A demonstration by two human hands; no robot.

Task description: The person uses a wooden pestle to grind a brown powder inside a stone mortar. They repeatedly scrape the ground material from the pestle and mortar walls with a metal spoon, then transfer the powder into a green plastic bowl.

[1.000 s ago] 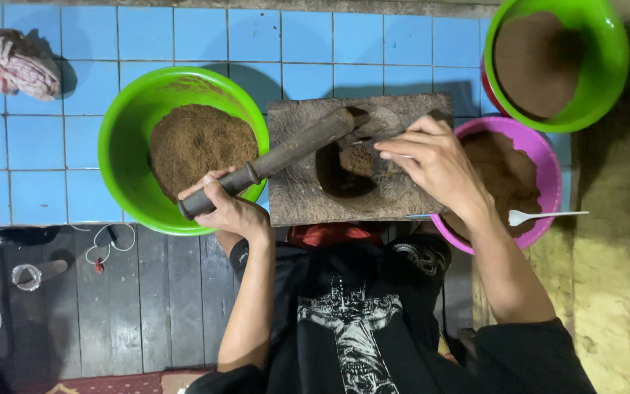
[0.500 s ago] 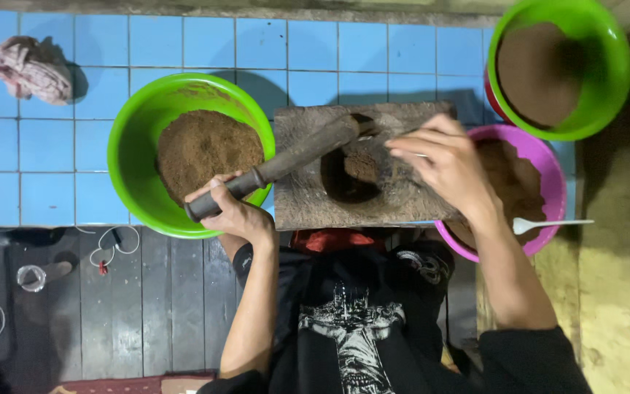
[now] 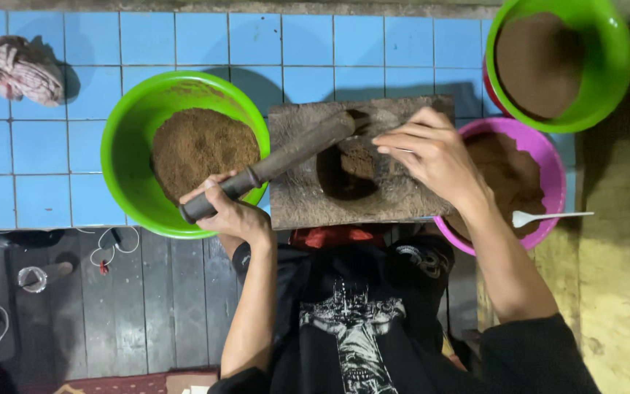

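Note:
A grey stone block [image 3: 308, 197] with a round hollow holding brown paste lies on the blue tiles. My left hand [image 3: 229, 210] grips the lower end of a long dark pestle [image 3: 286, 157] that slants up across the block toward its top edge. My right hand [image 3: 432, 155] hovers over the right side of the block, fingers together and pointing left above the hollow; it seems to pinch something thin and pale, but I cannot make out what. A green bowl [image 3: 129, 138] of brown powder sits just left of the block.
A purple bowl [image 3: 552, 171] with brown paste and a white plastic spoon [image 3: 548, 216] stands right of the block. Another green bowl [image 3: 610, 58] of brown powder is at the top right. A crumpled cloth [image 3: 20, 69] lies top left. Dark floorboards with cords lie below the tiles.
The view has drifted slightly. My right hand has edged left over the hollow, and the pestle stays slanted in my left hand.

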